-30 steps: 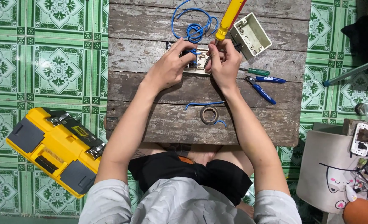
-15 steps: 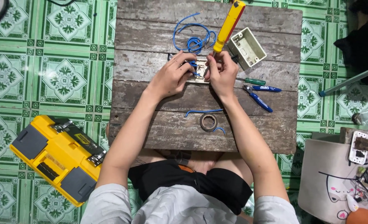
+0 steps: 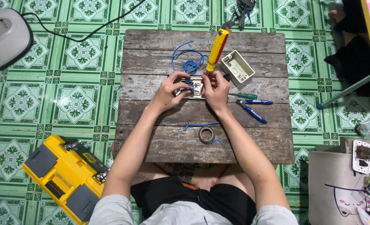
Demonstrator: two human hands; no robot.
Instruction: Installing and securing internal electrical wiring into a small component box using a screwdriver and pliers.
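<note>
On the worn wooden table, my left hand grips a small beige socket plate with a blue wire running from it. My right hand holds a yellow-and-red screwdriver, its tip down at the plate and its handle leaning away to the upper right. Both hands meet over the plate in the middle of the table. Most of the plate is hidden by my fingers.
A beige wall box lies right of the screwdriver. Blue-handled pliers and a green screwdriver lie at right. A tape roll and short blue wire offcuts sit nearer me. A yellow toolbox stands on the tiled floor at left.
The camera has tilted, so the table sits lower in view. My hands stay on the plate and the screwdriver handle keeps about the same lean.
</note>
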